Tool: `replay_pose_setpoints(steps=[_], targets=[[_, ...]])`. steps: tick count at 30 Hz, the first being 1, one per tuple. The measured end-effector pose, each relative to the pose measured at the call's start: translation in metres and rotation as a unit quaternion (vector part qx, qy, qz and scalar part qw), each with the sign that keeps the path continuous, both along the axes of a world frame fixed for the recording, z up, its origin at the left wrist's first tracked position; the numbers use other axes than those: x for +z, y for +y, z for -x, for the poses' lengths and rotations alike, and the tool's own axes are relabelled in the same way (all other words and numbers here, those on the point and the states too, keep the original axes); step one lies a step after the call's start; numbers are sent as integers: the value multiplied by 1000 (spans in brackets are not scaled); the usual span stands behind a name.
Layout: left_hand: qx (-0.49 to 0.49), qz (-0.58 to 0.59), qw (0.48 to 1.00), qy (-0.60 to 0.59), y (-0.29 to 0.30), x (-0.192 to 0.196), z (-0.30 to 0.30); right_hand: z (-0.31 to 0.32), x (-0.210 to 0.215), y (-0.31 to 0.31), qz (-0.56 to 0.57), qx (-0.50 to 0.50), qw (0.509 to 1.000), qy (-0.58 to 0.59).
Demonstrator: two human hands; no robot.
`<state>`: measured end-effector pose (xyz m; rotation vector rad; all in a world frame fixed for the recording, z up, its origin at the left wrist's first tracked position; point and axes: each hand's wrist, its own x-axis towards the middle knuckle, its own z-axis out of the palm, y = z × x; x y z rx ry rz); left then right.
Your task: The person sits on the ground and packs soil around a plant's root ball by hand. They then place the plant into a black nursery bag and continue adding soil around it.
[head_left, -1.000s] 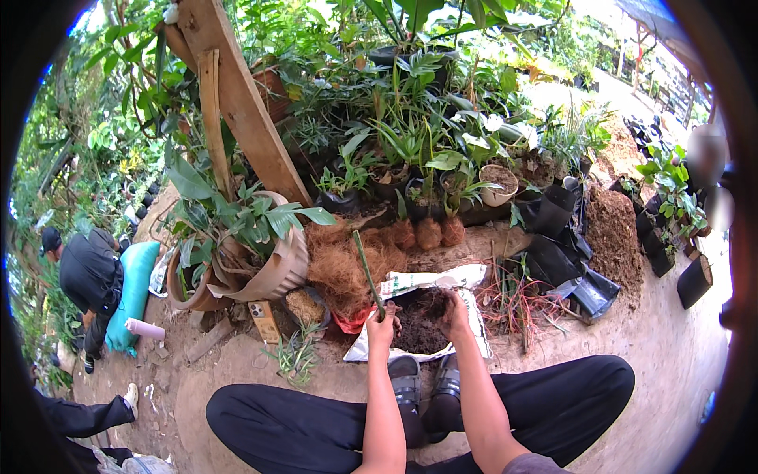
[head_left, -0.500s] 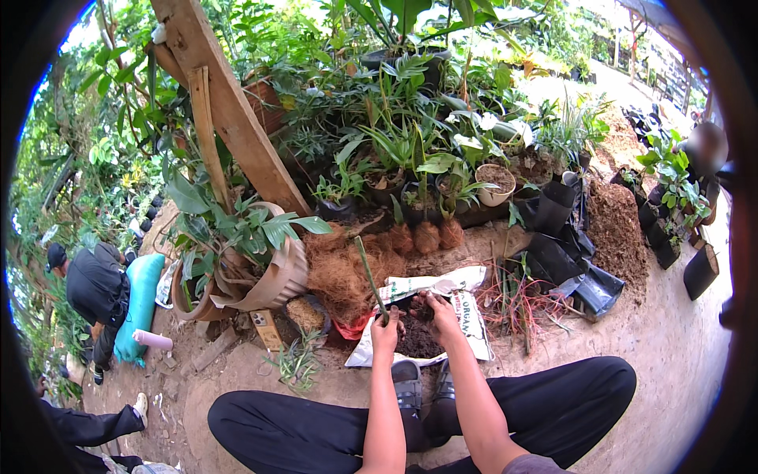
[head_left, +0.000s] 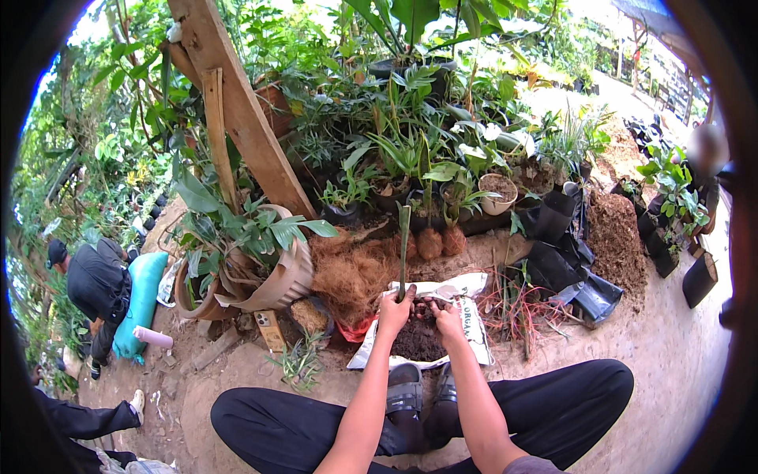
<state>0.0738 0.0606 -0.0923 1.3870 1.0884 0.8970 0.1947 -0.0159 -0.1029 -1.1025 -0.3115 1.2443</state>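
Observation:
A thick green stem cutting (head_left: 404, 245) stands nearly upright in my left hand (head_left: 393, 314), whose fingers are wrapped round its lower end. Just right of it, my right hand (head_left: 448, 319) is curled at dark soil, its fingertips dirty and close to the left hand. Both hands are over an opened white printed sack (head_left: 472, 288) spread on the ground between my feet. Dark moist soil (head_left: 415, 341) lies heaped on the sack. Whether the cutting's lower tip touches the soil is hidden by my left hand.
Brown coconut fibre (head_left: 351, 272) lies beyond the sack at left, beside a large planter (head_left: 288, 272). Black plastic bags (head_left: 592, 296) and reddish roots (head_left: 517, 304) are at right. Potted plants line the back; a slanted wooden post (head_left: 245, 110) rises left. A person (head_left: 99, 280) bends at far left.
The stem cutting has swung from leaning left to nearly upright, and my left hand has shifted slightly right and up. My right hand remains by the soil, a little lower.

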Motion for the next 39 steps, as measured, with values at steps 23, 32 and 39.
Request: replay_pose_setpoints(steps=[23, 32, 39], targets=[[32, 75, 993, -81, -28, -1, -1, -7, 6, -2, -21, -30, 986, -164], [22, 90, 989, -112, -33, -2, -8, -11, 0, -3, -11, -30, 999, -9], [40, 152, 982, -101, -40, 8, -8, -11, -3, -3, -19, -17, 1000, 0]])
